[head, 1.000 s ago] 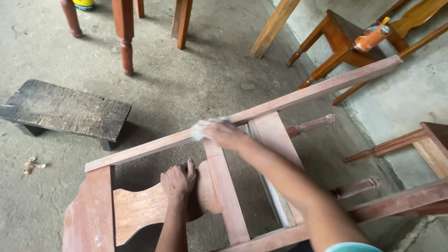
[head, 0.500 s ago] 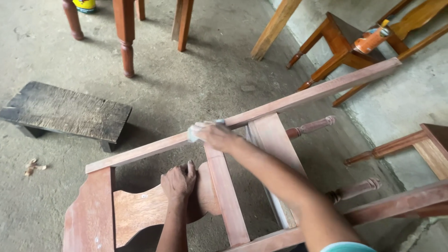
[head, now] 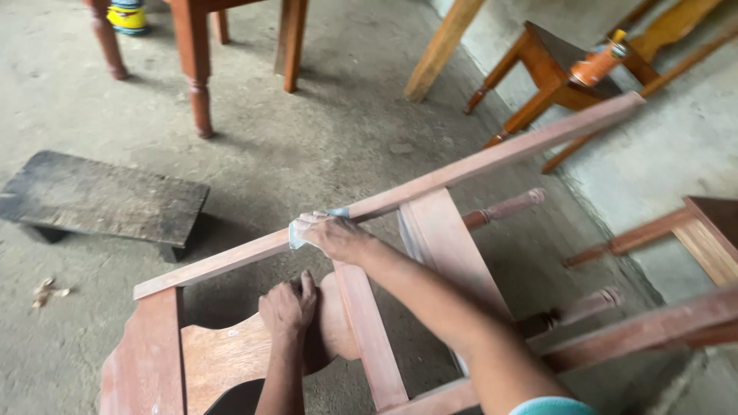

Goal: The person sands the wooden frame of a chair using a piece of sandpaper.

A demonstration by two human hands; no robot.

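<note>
A bare reddish wooden chair frame lies tilted on its side in front of me. My right hand presses a small pale piece of sandpaper on the long upper rail, near where a slat joins it. My left hand grips the top edge of the curved backrest panel below the rail. Two turned chair legs stick out to the right.
A low dark wooden stool stands on the concrete floor at the left. Legs of brown furniture rise at the top, with a yellow can beside them. Varnished chairs and other frames crowd the right side.
My right hand has slid the sandpaper leftwards and down along the rail. My left hand has kept its hold on the backrest panel. The view has shifted a little.
</note>
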